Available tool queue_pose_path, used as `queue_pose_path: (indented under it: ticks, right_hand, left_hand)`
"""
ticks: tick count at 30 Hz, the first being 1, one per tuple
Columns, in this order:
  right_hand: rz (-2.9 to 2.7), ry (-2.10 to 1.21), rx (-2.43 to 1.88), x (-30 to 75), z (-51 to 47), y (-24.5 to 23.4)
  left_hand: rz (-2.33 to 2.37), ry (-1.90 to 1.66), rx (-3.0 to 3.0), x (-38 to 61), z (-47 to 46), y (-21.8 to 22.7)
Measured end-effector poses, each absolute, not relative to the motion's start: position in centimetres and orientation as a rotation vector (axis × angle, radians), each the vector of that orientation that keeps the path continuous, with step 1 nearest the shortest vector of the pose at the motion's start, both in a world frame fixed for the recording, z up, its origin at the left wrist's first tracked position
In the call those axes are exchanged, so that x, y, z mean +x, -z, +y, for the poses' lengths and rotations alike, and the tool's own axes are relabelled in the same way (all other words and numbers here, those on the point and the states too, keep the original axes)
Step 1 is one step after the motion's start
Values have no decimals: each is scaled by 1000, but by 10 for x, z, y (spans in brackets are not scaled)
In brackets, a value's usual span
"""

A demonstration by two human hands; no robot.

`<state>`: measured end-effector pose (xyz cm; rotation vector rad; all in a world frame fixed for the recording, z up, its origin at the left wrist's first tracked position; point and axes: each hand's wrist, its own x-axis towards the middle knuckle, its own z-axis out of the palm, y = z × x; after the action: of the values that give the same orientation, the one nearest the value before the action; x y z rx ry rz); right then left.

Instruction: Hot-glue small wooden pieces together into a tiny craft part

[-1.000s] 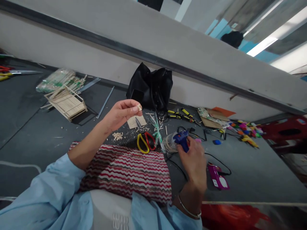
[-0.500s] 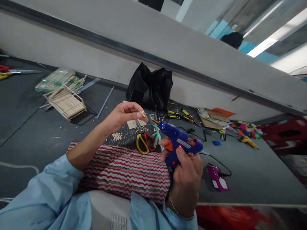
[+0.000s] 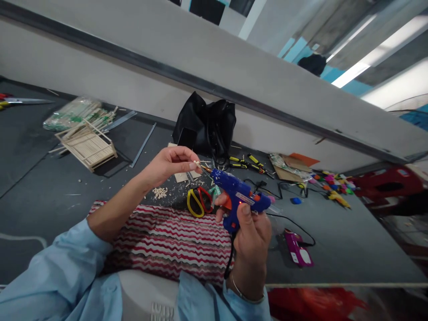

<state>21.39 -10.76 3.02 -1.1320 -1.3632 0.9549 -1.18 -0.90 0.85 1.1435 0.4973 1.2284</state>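
A blue hot glue gun [image 3: 234, 189] is gripped in my right hand [image 3: 249, 229], its red light lit and its nozzle pointing left. My left hand [image 3: 170, 165] pinches a small pale wooden piece [image 3: 196, 164] between thumb and fingertips. The nozzle tip is at or right beside that piece; whether they touch I cannot tell. Below my left hand lies a small heap of short cut wooden bits [image 3: 159, 192]. Scissors with red and yellow handles [image 3: 197, 203] rest by the striped cloth [image 3: 163, 240] in front of me.
At the left stand a small stick-built frame [image 3: 88, 147] and a plastic bag of sticks [image 3: 72, 113]. A metal ruler [image 3: 143, 145] lies nearby. A black bag [image 3: 207, 120] leans on the partition. Yellow-black pliers [image 3: 247, 162] and a purple device with a cord [image 3: 298, 249] lie rightward.
My right hand has brought the glue gun leftward, so its nozzle is now at the small wooden piece in my left hand. The view has shifted slightly.
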Motion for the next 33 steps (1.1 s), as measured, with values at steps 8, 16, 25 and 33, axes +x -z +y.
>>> queue_pose_path:
  ticks: [8,16,25,33]
  right_hand:
    - [-1312,-1032,-1114,209,-106,-30]
    - [-1334,-1079,-1054,214,-103,-23]
    - [-1319,-1083,-1071,213,-103,-24]
    - [-1344,-1095,-1006,214,-102,-23]
  left_hand:
    - [530,-1246,1163,-10,-10,-8]
    - [510,-1223,1144,-10,-11,-10]
    - [517,-1216,1145,-11,-11,-10]
    - [509,-1210,1133,-10,-11,-11]
